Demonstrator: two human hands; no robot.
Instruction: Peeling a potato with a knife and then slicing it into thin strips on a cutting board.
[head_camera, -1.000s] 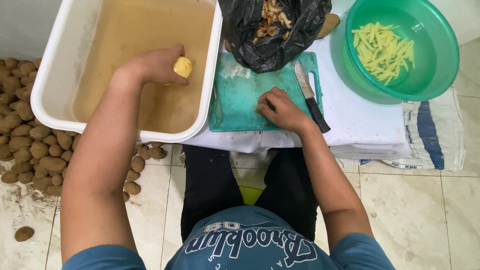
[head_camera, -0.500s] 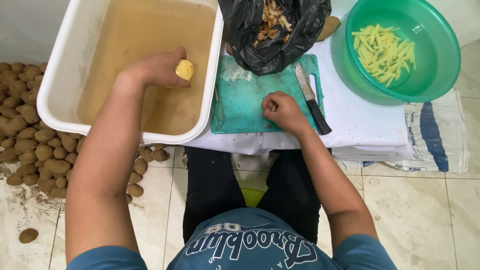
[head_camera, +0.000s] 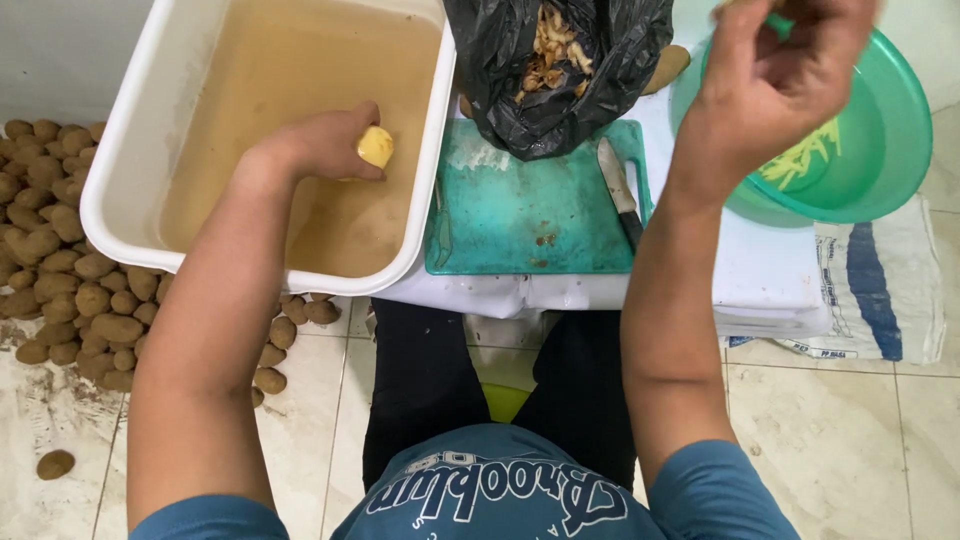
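1. A teal cutting board (head_camera: 530, 215) lies on the white-covered table (head_camera: 770, 285), with a knife (head_camera: 620, 192) along its right edge. A black bag of peelings (head_camera: 555, 65) sits at the board's far edge, a green basin (head_camera: 870, 150) of cut strips at the table's right.
2. Unpeeled potatoes (head_camera: 60, 260) are heaped on the floor, left of the white tub (head_camera: 420, 170) of murky water.
3. The right hand (head_camera: 775, 70) is raised over the basin, blurred, fingers curled, its top cut off; whether it holds anything is unclear.
4. The left hand (head_camera: 320, 145) is closed on a peeled potato (head_camera: 375, 147), pale yellow and smooth, over the tub's water near its right wall.
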